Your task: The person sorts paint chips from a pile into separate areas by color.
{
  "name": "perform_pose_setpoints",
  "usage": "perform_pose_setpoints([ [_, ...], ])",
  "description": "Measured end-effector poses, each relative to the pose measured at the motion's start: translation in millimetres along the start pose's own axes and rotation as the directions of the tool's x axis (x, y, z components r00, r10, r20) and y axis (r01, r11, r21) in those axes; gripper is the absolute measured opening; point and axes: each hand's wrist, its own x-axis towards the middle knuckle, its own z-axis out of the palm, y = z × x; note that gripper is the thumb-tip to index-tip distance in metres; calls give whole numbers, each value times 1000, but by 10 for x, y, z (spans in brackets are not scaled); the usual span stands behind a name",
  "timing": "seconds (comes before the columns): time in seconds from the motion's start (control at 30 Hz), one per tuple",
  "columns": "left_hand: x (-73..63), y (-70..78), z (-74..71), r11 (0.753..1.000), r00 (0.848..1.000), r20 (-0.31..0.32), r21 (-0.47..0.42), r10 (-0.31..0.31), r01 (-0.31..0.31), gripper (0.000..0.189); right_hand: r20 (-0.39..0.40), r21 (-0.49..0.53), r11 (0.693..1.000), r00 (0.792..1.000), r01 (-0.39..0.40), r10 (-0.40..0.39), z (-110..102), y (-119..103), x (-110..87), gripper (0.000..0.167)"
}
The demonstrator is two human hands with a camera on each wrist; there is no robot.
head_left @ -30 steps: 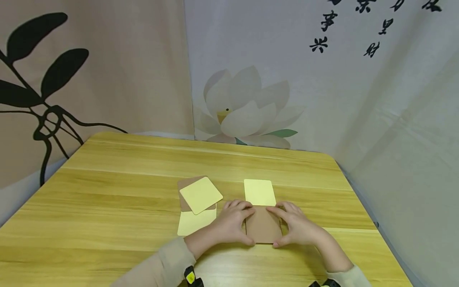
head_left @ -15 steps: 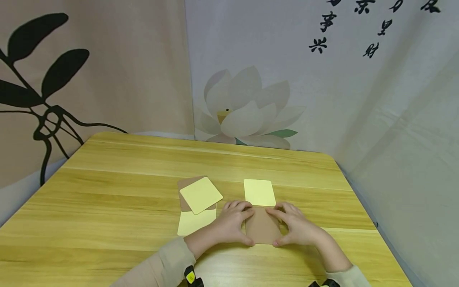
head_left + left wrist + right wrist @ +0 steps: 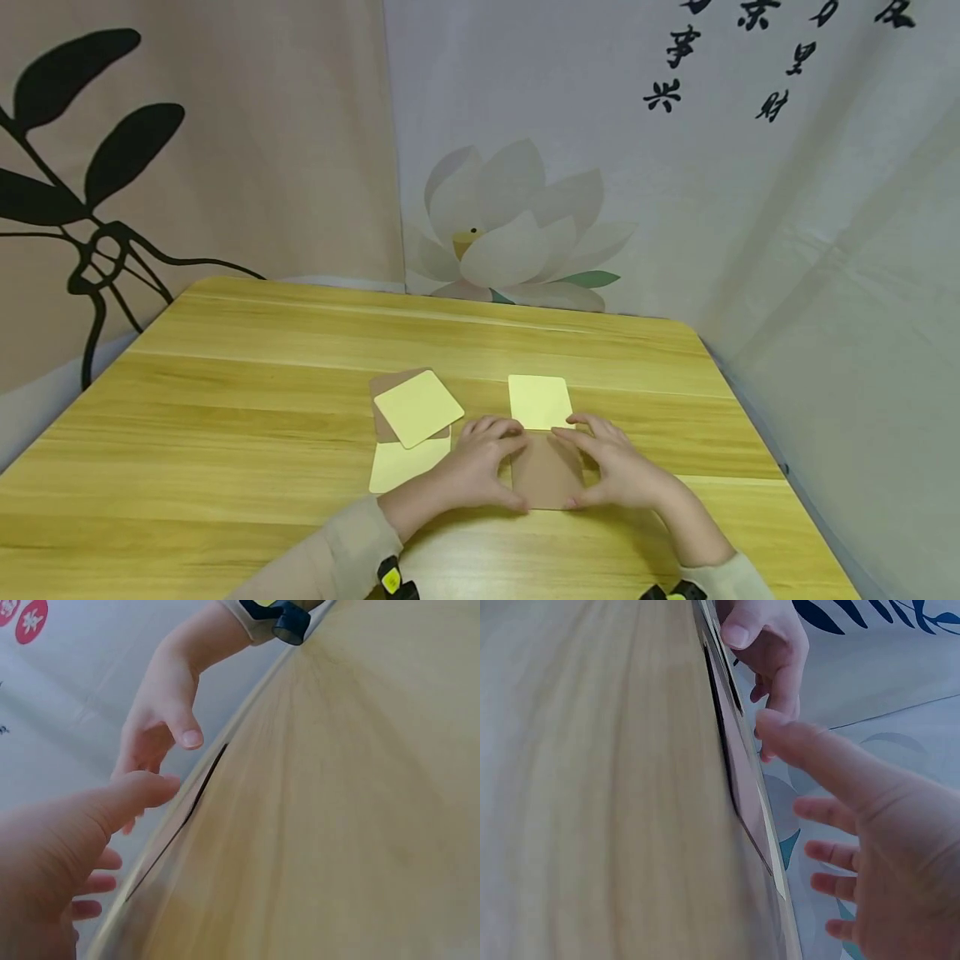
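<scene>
A square brown card (image 3: 547,471) lies flat on the wooden table, its far edge against a pale yellow card (image 3: 540,402). My left hand (image 3: 483,467) is at its left side, thumb and fingers spread apart. On the other side, my right hand (image 3: 618,467) frames it in the same way. Seen from the left wrist, the thumbs of the left hand (image 3: 67,847) and the right hand (image 3: 157,712) stand just above the card. The right wrist view shows the card (image 3: 742,765) edge-on, with a gap below the right hand's thumb (image 3: 802,742).
Left of my left hand, a tilted yellow card (image 3: 420,408) overlaps a brown card (image 3: 384,427) and another yellow card (image 3: 401,468). Bare wood of the table (image 3: 225,467) spreads further left. Printed curtains (image 3: 525,100) hang behind the table.
One second ago the brown card sat slightly raised between both hands; it has settled flat. The hands have since lifted slightly off it, fingers loosened. The other cards have stayed put.
</scene>
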Motion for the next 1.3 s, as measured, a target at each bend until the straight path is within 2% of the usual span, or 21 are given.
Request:
perform_pose_setpoints([
  [0.17, -65, -66, -62, 1000, 998, -56, -27, -17, 15, 83, -29, 8, 1000, 999, 14, -14, -10, -34, 62, 91],
  [0.33, -157, -163, -155, 998, 996, -74, -35, -48, 45, 86, -38, 17, 1000, 999, 26, -25, -1, -60, 143, 92],
  [0.57, -329, -329, -292, 992, 984, -137, -70, -112, 104, 87, -51, 27, 995, 994, 97, -96, 58, -137, 290, 95],
  [0.9, -573, -567, -453, 971, 945, -224, -47, -239, 235, 90, -14, 54, 989, 990, 139, -139, 120, -314, 506, 94],
  [1.13, -702, -681, -512, 956, 922, -254, -59, -293, 288, 92, 4, 81, 984, 987, 157, -158, 171, -454, 674, 92],
  [1.3, -804, -752, -529, 942, 899, -281, -92, -335, 322, 90, 26, 95, 982, 985, 165, -168, 211, -541, 792, 92],
])
